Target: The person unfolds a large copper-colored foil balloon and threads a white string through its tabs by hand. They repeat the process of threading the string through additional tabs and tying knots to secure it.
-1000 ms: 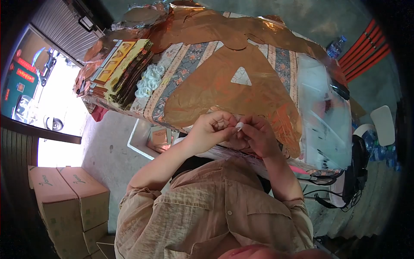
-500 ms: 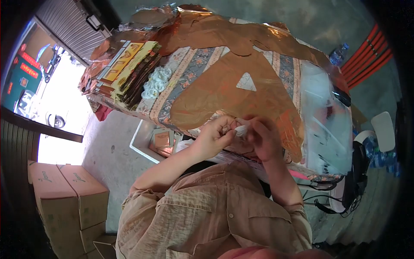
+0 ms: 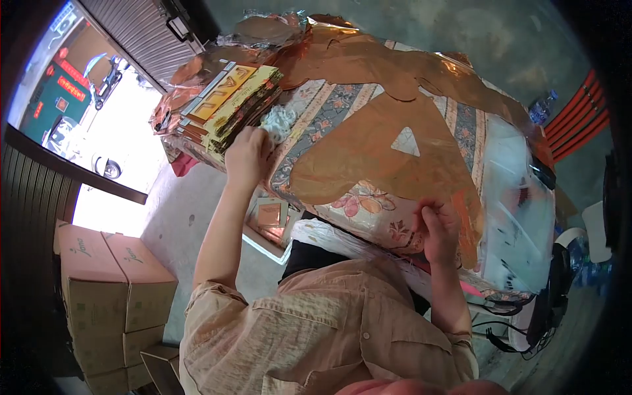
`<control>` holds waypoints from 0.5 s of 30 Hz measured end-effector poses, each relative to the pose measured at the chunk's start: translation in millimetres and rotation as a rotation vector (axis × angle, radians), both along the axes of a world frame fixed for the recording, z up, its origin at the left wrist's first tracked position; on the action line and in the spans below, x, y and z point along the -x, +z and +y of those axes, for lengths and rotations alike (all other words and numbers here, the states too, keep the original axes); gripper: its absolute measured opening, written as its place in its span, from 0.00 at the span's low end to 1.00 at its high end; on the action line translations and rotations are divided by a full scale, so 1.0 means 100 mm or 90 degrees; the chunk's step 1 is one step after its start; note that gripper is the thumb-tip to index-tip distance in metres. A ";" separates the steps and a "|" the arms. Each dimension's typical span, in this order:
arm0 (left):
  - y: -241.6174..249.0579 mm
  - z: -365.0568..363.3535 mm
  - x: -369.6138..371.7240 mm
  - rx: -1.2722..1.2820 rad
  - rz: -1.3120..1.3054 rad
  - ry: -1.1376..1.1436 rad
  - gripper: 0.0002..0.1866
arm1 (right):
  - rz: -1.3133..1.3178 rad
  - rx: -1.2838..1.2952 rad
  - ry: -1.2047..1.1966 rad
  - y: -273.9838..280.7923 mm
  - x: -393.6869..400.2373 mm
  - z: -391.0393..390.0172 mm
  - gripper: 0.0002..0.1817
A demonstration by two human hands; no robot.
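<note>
My left hand point(image 3: 246, 157) reaches to the white coiled bundles point(image 3: 280, 123) beside the stack of printed packets point(image 3: 230, 105). Its fingers are bent at the edge of the bundles, and whatever lies between them is hidden. Over the front edge of the flowered tablecloth point(image 3: 359, 205), my right hand point(image 3: 436, 230) is raised with thumb and fingers curled close together; I cannot make out anything in it. A large brown foil A-shaped piece point(image 3: 368, 148) with a triangular hole lies between the hands.
More brown foil sheets point(image 3: 349, 59) cover the table's far side. Clear plastic bags point(image 3: 513, 210) lie at the right end. Below the table edge is a white box point(image 3: 263, 247). Cartons point(image 3: 99, 276) stand at lower left, and a red chair point(image 3: 582, 118) at right.
My hands have moved apart. The left has gone up and left to the white bundles; the right has lowered slightly. The white item between them no longer shows, and the view has shifted.
</note>
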State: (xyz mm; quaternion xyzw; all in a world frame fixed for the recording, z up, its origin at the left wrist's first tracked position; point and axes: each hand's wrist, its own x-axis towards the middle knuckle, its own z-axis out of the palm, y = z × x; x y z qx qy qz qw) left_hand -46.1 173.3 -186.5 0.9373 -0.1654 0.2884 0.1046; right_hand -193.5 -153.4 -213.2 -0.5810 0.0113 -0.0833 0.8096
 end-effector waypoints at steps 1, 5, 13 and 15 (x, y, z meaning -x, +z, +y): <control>-0.06 0.02 -0.02 -0.001 0.001 -0.002 0.05 | 0.001 -0.001 -0.002 0.00 0.01 0.01 0.07; -0.11 0.01 0.03 -0.032 0.019 0.002 0.10 | 0.015 -0.016 0.005 -0.02 0.02 0.00 0.07; 0.10 0.08 0.39 0.175 0.009 0.012 0.14 | 0.035 0.017 0.001 -0.04 0.03 -0.03 0.07; 0.13 0.01 0.50 0.286 0.087 -0.034 0.09 | 0.035 0.005 0.018 0.01 0.04 -0.01 0.07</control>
